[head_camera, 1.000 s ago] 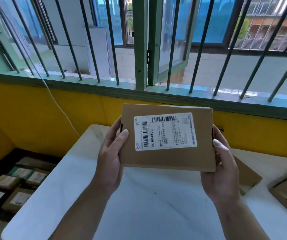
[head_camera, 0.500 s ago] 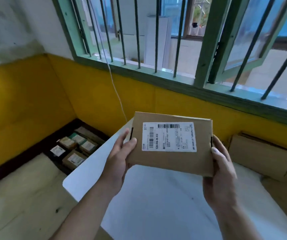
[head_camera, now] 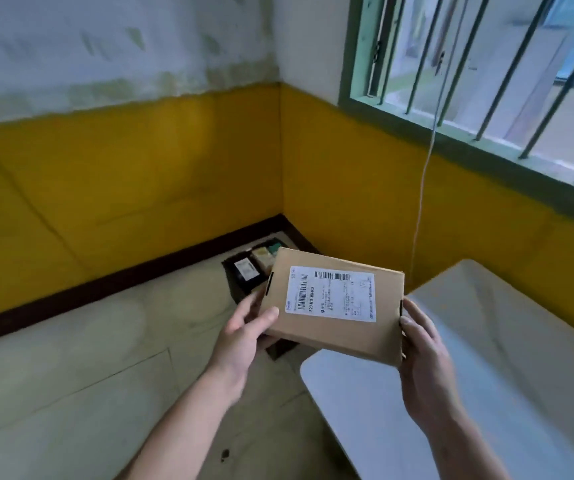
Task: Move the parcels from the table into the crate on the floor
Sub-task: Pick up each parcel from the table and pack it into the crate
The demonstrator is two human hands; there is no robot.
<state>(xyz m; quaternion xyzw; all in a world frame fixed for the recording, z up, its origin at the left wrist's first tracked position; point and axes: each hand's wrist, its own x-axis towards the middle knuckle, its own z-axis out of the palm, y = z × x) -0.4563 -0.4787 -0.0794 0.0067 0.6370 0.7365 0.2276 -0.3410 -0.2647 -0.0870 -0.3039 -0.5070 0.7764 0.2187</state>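
Head view. Reaches forward from the lower edge with both bare forearms, wrists angled inward toward each other. Clasps the parcel (head_camera: 334, 337) by its two short ends: left hand (head_camera: 244, 336) with thumb laid on the top face and fingers curled beneath, right hand (head_camera: 424, 355) with thumb pressed at the right edge and fingers hidden behind. Firm hold on both sides, cardboard spanning the whole gap between the palms. Held in the air, off the table (head_camera: 486, 341), past its left corner, overlapping the dark crate (head_camera: 235, 292) on the floor in the yellow-walled corner. Long axis running hand to hand, left to right, sloping slightly down to the right. Broad face with the white label (head_camera: 330, 294) turned up toward the camera, barcode along the far edge. Other parcels lying inside the crate, partly hidden.
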